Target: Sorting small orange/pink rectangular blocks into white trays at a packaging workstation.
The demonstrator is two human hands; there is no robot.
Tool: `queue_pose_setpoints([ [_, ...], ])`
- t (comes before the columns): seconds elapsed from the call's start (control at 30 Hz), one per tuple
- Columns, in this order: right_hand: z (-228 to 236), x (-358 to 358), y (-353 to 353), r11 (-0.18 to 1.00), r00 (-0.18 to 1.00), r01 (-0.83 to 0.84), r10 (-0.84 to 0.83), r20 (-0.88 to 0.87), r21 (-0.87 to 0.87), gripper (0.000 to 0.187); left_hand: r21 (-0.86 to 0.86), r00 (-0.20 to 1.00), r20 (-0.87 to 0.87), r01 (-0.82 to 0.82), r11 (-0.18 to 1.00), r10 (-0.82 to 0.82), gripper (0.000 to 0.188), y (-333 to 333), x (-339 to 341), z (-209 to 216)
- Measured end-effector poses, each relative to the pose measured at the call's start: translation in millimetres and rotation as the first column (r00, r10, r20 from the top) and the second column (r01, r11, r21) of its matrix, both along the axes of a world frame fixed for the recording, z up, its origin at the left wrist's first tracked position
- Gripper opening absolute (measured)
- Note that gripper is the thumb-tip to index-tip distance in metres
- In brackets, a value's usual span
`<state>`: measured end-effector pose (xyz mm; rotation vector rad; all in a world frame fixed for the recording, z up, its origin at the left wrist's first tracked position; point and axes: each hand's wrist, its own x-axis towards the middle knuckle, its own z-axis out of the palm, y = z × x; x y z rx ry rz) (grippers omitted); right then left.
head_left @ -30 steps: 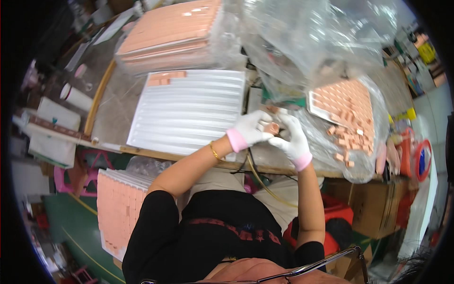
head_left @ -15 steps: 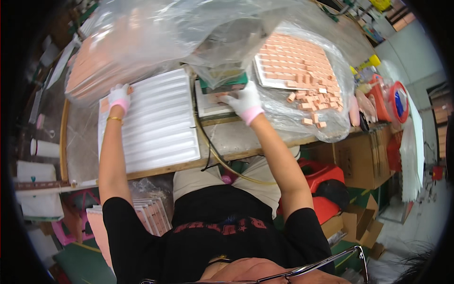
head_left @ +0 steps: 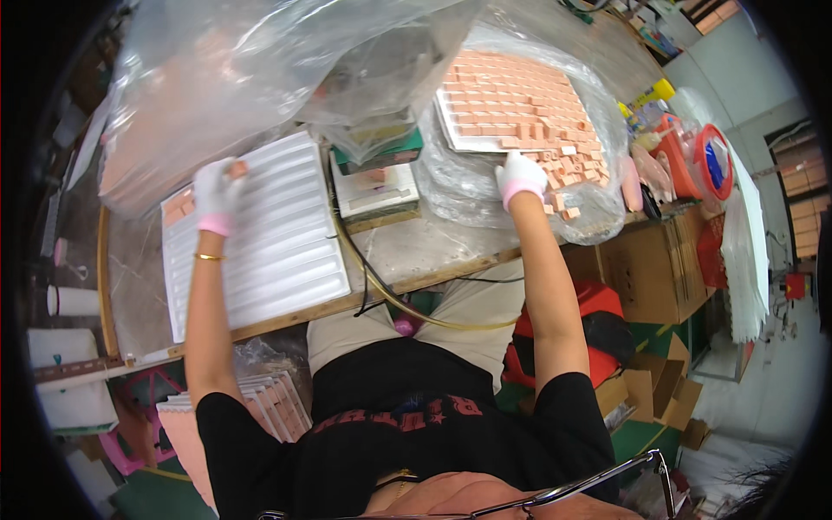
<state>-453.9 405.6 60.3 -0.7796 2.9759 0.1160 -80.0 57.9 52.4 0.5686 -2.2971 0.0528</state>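
My left hand [head_left: 217, 198], in a white glove with a pink cuff, is closed on a small pink block [head_left: 238, 169] above a white ridged tray [head_left: 277, 234]. A few pink pieces [head_left: 178, 208] lie at that tray's upper left corner. My right hand [head_left: 522, 178], gloved the same way, is at the near edge of another white tray [head_left: 472, 141], beside loose pink blocks [head_left: 576, 169]. Its fingers look drawn together; whatever they hold is hidden. Between the hands stands a small press-like fixture with a green part [head_left: 390, 152], and a pink piece [head_left: 378, 176] lies on its pale base.
Clear plastic sheeting [head_left: 286, 61] drapes over the fixture and a pink stack at left. A yellowish hose [head_left: 368, 269] runs off the wooden table edge [head_left: 433, 276]. Red containers [head_left: 712, 169] stand at right, with a cardboard box [head_left: 646, 269] below.
My right hand has left the fixture and moved right to the loose blocks. My left hand has lifted slightly over the tray with a block in its fingers. The view has shifted a little.
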Motion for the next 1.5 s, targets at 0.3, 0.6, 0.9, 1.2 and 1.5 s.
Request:
queue_pose_setpoints([
  [0.3, 44, 136, -20, 0.309, 0.522, -0.336, 0.848, 0.097, -0.890, 0.032, 0.839, 0.888, -0.130, 0.336, 0.428, -0.442, 0.039, 171, -68, 24],
  [0.6, 30, 150, -25, 0.349, 0.494, -0.007, 0.816, 0.300, -0.937, 0.050, 0.924, 0.913, -0.218, 0.307, 0.228, -0.344, 0.052, 195, -80, 38],
  [0.9, 16, 126, -52, 0.413, 0.789, -0.567, 0.521, -0.325, -0.713, 0.025, 0.841, 0.946, -0.230, 0.311, 0.443, -0.228, 0.060, 149, -49, 16],
  [1.2, -7, 111, -76, 0.479, 0.740, -0.396, 0.672, 0.037, -0.784, 0.029, 0.063, 0.704, 0.601, -0.513, 0.856, 0.378, 0.030, -63, 41, -11],
  [1.5, 16, 34, -10, 0.871, 0.924, -0.381, 0.340, -0.177, -0.312, 0.019, -0.041, 0.737, 0.548, -0.449, 0.893, 0.396, 0.019, -76, 63, 0],
])
